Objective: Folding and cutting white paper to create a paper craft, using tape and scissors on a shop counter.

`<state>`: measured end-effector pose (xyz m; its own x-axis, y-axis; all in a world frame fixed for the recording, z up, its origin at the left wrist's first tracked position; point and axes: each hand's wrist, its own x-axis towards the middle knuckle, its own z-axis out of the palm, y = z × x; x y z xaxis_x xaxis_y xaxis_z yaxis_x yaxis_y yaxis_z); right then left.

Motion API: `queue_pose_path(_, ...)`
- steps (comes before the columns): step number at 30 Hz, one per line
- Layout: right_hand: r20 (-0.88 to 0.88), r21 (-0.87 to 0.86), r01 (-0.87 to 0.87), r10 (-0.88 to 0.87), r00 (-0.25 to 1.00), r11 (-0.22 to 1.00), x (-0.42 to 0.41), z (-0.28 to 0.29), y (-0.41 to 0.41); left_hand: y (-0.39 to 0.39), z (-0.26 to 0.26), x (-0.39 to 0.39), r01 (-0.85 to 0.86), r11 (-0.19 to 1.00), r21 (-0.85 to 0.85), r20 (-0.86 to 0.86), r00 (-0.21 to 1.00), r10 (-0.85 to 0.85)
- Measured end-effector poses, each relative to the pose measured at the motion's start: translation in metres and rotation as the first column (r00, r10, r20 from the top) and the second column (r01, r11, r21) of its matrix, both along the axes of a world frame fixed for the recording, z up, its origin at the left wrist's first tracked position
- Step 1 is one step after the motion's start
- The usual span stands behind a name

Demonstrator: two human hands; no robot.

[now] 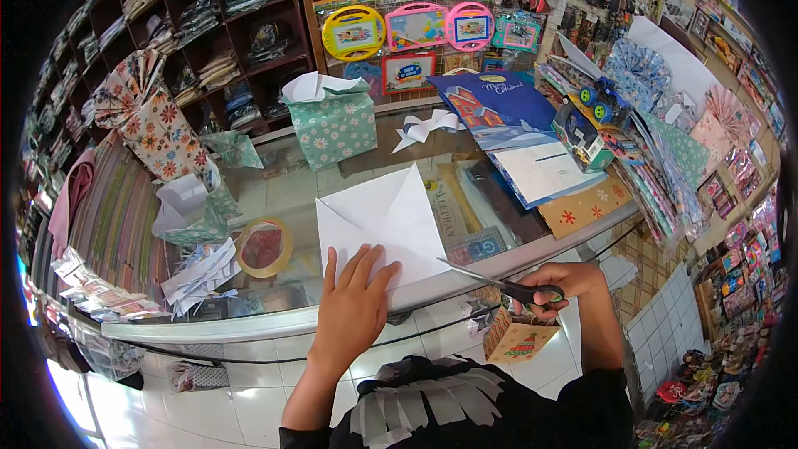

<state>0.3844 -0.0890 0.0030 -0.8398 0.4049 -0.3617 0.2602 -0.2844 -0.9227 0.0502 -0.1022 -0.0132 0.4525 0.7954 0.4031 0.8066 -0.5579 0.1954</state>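
A square of white paper point(399, 218), creased along its diagonals, lies on the glass counter. My left hand point(358, 299) presses flat on its near edge with the fingers spread. In my right hand point(552, 293) are scissors point(508, 287) with black handles, their tip at the paper's lower right corner. Behind the paper stands a green daisy-print paper bag point(333, 121) with a folded white top. A white paper bow point(429, 128) lies to the right of that bag. To the left, a roll of clear tape point(265, 247) rests near a heap of white paper strips point(202, 277).
A floral wrapped package point(153, 121) and a smaller green daisy-print bag point(193, 209) stand at the left. Blue Christmas bags point(499, 106), a boxed toy truck point(586, 137) and a brown snowflake bag point(586, 206) occupy the right. The counter's metal edge point(249, 324) runs nearest me.
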Motion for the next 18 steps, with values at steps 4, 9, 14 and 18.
queue_pose_path(4, 0.067, -0.024, -0.066, 0.067, 0.995, 0.998, 0.0, 0.007, 0.003, -0.002, -0.003, 0.0, -0.018, 1.0, -0.007, 0.008, 1.0, 0.018)
queue_pose_path(9, 0.088, -0.046, -0.048, 0.052, 0.995, 0.998, -0.002, 0.01, 0.001, -0.003, -0.003, 0.0, -0.025, 0.999, -0.034, 0.048, 0.999, 0.026)
queue_pose_path(14, 0.072, -0.061, -0.033, 0.038, 0.997, 0.998, 0.001, 0.005, 0.0, -0.001, -0.005, 0.0, -0.021, 0.999, -0.024, 0.045, 0.999, 0.022)
queue_pose_path(18, 0.061, -0.076, -0.024, 0.028, 0.998, 0.997, 0.002, 0.003, 0.0, -0.001, -0.004, -0.002, -0.018, 1.0, -0.02, 0.03, 0.999, 0.019)
